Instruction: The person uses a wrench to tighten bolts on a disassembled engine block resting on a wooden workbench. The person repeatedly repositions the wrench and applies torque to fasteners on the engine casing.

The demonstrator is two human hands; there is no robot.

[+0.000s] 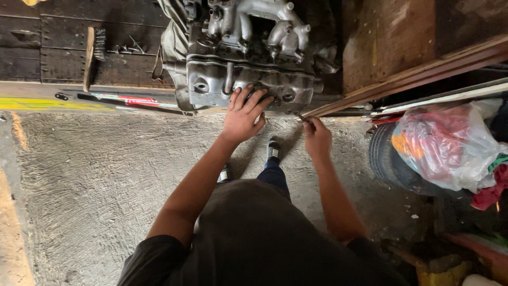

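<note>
A grey cast-metal engine (248, 53) sits at the far edge of the concrete floor (106, 185), on dark boards. The left hand (244, 114) lies spread and flat on its near face; the right hand (316, 139), just beside it, pinches a thin tool (300, 115). The engine looks heavy, rigid, probably greasy; its ribbed edges and ports offer the firmest purchase.

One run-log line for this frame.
left hand flat on engine block | right hand gripping small tool | standing on concrete floor
</note>
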